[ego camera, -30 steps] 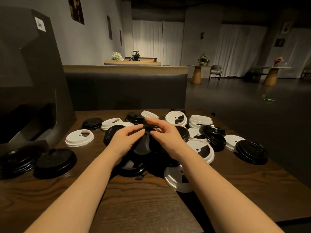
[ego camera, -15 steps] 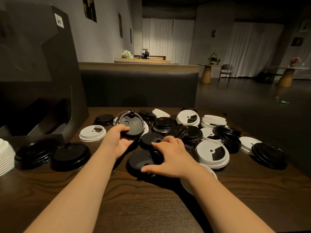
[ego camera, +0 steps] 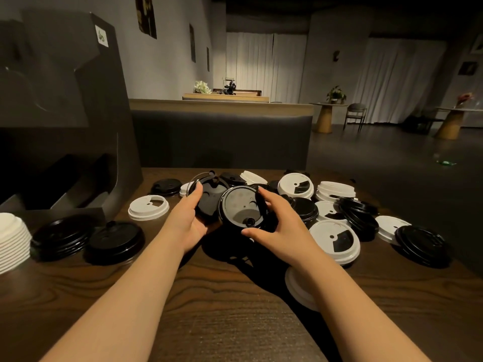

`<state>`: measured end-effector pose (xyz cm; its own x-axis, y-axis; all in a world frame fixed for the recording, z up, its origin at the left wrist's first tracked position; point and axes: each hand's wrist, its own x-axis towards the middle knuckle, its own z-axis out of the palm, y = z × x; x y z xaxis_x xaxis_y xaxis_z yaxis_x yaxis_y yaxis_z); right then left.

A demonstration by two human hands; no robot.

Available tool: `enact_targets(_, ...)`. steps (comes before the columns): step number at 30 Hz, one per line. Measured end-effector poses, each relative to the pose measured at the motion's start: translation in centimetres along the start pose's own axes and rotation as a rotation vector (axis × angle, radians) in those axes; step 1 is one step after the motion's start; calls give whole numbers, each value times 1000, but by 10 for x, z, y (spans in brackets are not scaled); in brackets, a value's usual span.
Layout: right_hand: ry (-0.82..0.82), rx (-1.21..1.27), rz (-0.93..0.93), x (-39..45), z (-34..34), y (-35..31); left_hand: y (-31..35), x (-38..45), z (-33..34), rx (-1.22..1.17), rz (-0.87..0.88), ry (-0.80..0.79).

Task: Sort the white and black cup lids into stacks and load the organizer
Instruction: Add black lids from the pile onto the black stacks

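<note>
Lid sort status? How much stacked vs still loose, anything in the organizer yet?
Done: a white stack and black stacks sit at left. In hand: left hand and right hand each hold a black lid. Left: the mixed pile; the organizer's contents can't be seen.

head view, forward-down, close over table [ego camera: 235,322]

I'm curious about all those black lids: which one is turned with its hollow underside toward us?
The black lid gripped by the right hand, tilted up off the table; the others lie flat.
</note>
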<state>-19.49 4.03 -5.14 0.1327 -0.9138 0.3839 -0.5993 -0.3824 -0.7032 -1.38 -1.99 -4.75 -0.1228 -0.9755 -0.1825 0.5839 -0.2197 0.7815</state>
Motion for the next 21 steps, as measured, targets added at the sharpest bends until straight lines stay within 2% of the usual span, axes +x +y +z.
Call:
enact_targets(6, 14, 5, 1, 1, 7, 5, -21, -14, 16, 90, 50, -236)
enact_targets(9, 17, -149, 0, 1, 6, 7, -23, -19, 17, 120, 88, -287)
enact_targets(12, 60, -342, -139, 0, 3, 6, -22, -19, 15, 167, 110, -319)
enact_targets(15, -3, -400, -276, -1, 1, 4, -23, -23, 16, 221, 115, -331)
enact_targets(18, -25, -319, -208, -1, 2, 6, -21, -22, 16, 225, 103, -291)
enact_targets(21, 112, -68, -121, 0, 3, 7, -17, -20, 15, 150, 72, -248)
